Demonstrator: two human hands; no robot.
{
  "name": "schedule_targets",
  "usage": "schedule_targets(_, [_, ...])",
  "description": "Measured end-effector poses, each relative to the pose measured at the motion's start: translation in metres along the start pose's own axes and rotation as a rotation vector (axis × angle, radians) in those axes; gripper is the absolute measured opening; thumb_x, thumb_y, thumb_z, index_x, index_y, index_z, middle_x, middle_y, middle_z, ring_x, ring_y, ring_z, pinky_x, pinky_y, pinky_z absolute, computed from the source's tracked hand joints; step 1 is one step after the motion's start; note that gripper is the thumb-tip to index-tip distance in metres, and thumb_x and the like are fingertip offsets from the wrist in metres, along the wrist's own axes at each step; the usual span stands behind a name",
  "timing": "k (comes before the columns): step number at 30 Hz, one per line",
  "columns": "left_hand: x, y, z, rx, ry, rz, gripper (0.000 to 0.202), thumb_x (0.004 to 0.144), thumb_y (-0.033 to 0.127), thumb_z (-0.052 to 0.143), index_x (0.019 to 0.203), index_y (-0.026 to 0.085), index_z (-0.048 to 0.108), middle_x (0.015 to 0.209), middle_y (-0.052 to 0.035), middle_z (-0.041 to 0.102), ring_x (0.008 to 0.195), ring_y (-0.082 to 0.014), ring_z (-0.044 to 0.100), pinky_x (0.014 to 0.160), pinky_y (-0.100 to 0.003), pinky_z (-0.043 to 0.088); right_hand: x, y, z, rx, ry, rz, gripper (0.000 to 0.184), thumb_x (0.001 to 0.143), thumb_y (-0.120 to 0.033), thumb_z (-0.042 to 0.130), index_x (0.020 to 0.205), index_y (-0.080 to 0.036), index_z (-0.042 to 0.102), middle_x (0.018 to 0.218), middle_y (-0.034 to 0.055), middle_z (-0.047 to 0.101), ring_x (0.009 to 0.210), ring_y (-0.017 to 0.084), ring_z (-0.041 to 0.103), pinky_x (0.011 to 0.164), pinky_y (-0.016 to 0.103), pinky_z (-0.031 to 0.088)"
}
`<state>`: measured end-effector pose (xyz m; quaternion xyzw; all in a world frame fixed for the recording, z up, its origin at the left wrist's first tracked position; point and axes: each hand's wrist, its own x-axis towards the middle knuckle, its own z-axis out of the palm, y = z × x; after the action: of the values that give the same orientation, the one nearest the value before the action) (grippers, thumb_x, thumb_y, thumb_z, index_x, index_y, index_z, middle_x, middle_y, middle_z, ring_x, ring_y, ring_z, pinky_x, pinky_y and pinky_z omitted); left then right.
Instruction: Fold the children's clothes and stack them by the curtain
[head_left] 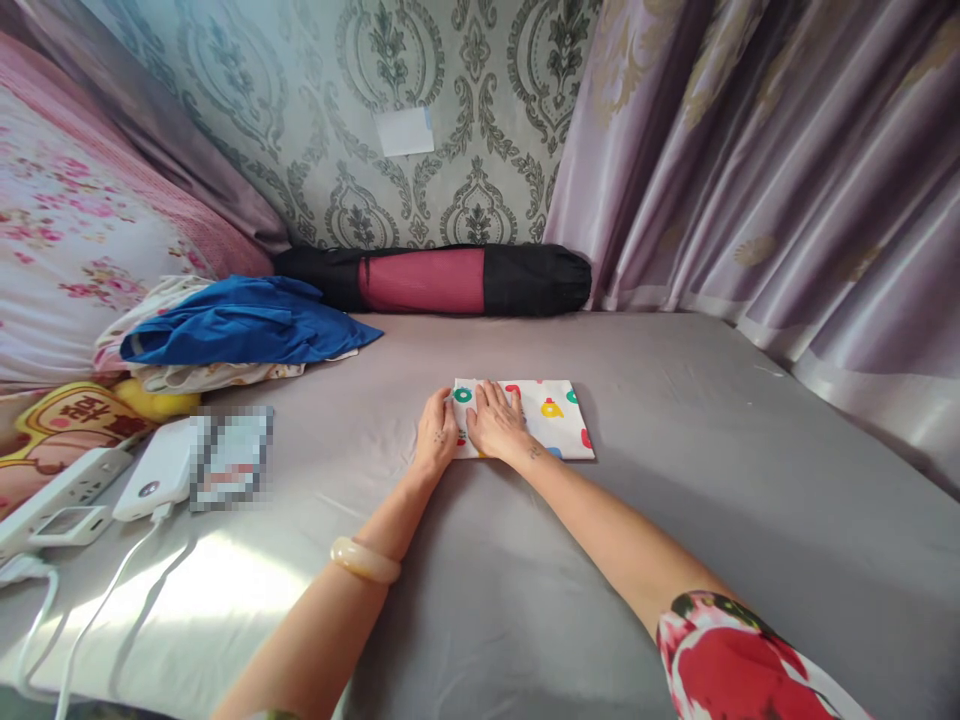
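A folded white cloth printed with green, yellow, red and blue figures lies flat on the grey bed sheet. My right hand rests palm down on its left half, with the fingers stretched out and the thumb apart. Along the cloth's left edge stands my left hand, touching that edge with its fingers extended; part of its fingers is turned from view. Neither hand grips the cloth.
A blue garment lies piled on other cloths at the left. A black and red roll-shaped bag lies against the wall. At the left are a power strip, a white power bank with a cable, and a blurred-out packet.
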<state>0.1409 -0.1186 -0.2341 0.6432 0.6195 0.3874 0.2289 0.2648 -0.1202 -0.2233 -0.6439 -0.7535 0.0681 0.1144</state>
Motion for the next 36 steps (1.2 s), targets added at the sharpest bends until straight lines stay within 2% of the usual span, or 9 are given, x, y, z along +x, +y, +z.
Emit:
schedule_targets(4, [0.0, 0.0, -0.001, -0.031, 0.026, -0.001, 0.038, 0.096, 0.03, 0.03, 0.123, 0.016, 0.054, 0.131, -0.0114, 0.059, 0.124, -0.0202, 0.053, 0.109, -0.039, 0.039, 0.009, -0.011, -0.006, -0.003, 0.008, -0.033, 0.056, 0.098, -0.032, 0.025, 0.147, -0.006, 0.035, 0.157, 0.0161, 0.025, 0.145, 0.027, 0.019, 0.116, 0.052, 0.01])
schedule_targets(8, [0.001, -0.001, -0.002, -0.066, 0.047, 0.005, 0.04, 0.097, 0.034, 0.028, 0.121, 0.016, 0.055, 0.129, -0.0123, 0.061, 0.122, -0.0205, 0.054, 0.108, -0.039, 0.039, 0.018, -0.019, -0.007, 0.019, -0.056, -0.053, 0.056, 0.099, -0.031, 0.02, 0.148, -0.007, 0.032, 0.159, 0.0131, 0.022, 0.147, 0.025, 0.014, 0.118, 0.049, 0.009])
schedule_targets(19, [0.0, 0.001, -0.003, -0.141, 0.056, -0.022, 0.044, 0.097, 0.039, 0.026, 0.119, 0.015, 0.056, 0.128, -0.0136, 0.06, 0.122, -0.0214, 0.053, 0.108, -0.039, 0.038, 0.022, -0.019, -0.002, 0.048, -0.107, -0.027, 0.057, 0.098, -0.032, 0.02, 0.15, -0.008, 0.03, 0.159, 0.0112, 0.021, 0.147, 0.024, 0.011, 0.118, 0.049, 0.008])
schedule_targets(22, [0.001, 0.002, -0.003, -0.158, 0.064, -0.019, 0.045, 0.098, 0.04, 0.025, 0.117, 0.015, 0.057, 0.127, -0.0144, 0.06, 0.122, -0.0223, 0.053, 0.109, -0.04, 0.037, 0.017, -0.019, -0.007, 0.069, -0.127, -0.037, 0.058, 0.099, -0.032, 0.02, 0.151, -0.008, 0.028, 0.16, 0.0114, 0.018, 0.148, 0.024, 0.01, 0.118, 0.049, 0.007])
schedule_targets(28, [0.002, 0.001, -0.003, -0.231, 0.072, -0.076, 0.049, 0.098, 0.04, 0.022, 0.118, 0.012, 0.057, 0.129, -0.0168, 0.059, 0.124, -0.0235, 0.052, 0.109, -0.04, 0.037, -0.008, -0.025, -0.008, 0.051, -0.109, -0.184, 0.06, 0.098, -0.032, 0.021, 0.151, -0.004, 0.026, 0.16, 0.0139, 0.016, 0.148, 0.026, 0.008, 0.119, 0.05, 0.005])
schedule_targets(36, [0.001, 0.001, -0.004, -0.203, 0.056, -0.06, 0.049, 0.098, 0.041, 0.022, 0.12, 0.013, 0.056, 0.13, -0.0161, 0.059, 0.126, -0.0237, 0.051, 0.111, -0.042, 0.035, -0.012, -0.027, 0.003, 0.011, -0.113, -0.176, 0.063, 0.095, -0.031, 0.03, 0.151, -0.003, 0.026, 0.159, 0.0147, 0.019, 0.148, 0.026, 0.01, 0.119, 0.05, 0.007])
